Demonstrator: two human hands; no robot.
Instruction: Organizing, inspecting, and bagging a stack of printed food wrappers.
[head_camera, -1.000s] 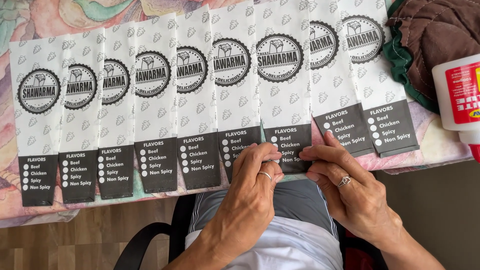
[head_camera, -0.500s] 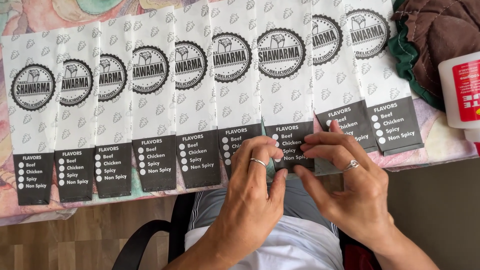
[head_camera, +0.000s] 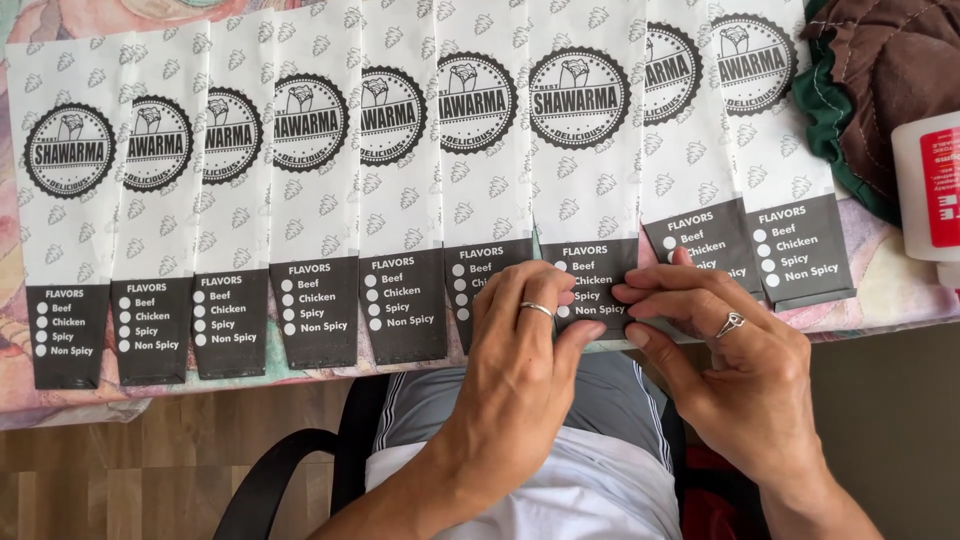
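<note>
Your left hand (head_camera: 525, 345) and right hand (head_camera: 730, 365) were close together, fingertips pinching dark bottom flap of one white paper sleeve (head_camera: 588, 180), seventh in overlapping row on patterned cloth (head_camera: 890, 290) at table edge. Paper looked light, thin, easily creased; hold best kept at flap's fold, pressure gentle.

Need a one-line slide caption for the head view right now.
Both hands, left hand and right hand, pinch the dark bottom edge of one white paper bag in an overlapping row.
</note>
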